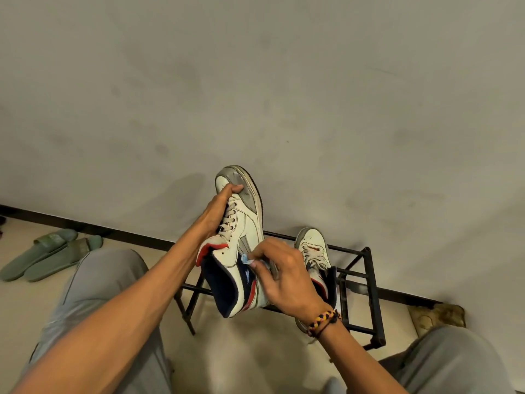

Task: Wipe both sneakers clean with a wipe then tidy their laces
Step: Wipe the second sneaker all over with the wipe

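Observation:
A white high-top sneaker [244, 223] with grey toe, red and navy collar and grey laces is held up in the air, toe pointing away. My left hand [218, 206] grips it along the laces, fingers curled over the toe. My right hand [281, 277] pinches a small light-blue wipe [247, 260] against the sneaker's outer side near the heel. The second sneaker [314, 251] stands on the black metal rack [372, 282] to the right, partly hidden behind my right hand.
A grey-white wall fills the upper view, with a dark skirting along the floor. A pair of green slides [48, 254] lies on the pale floor at the left. My knees in grey trousers frame the bottom corners. A brownish object [437, 315] sits at the right by the wall.

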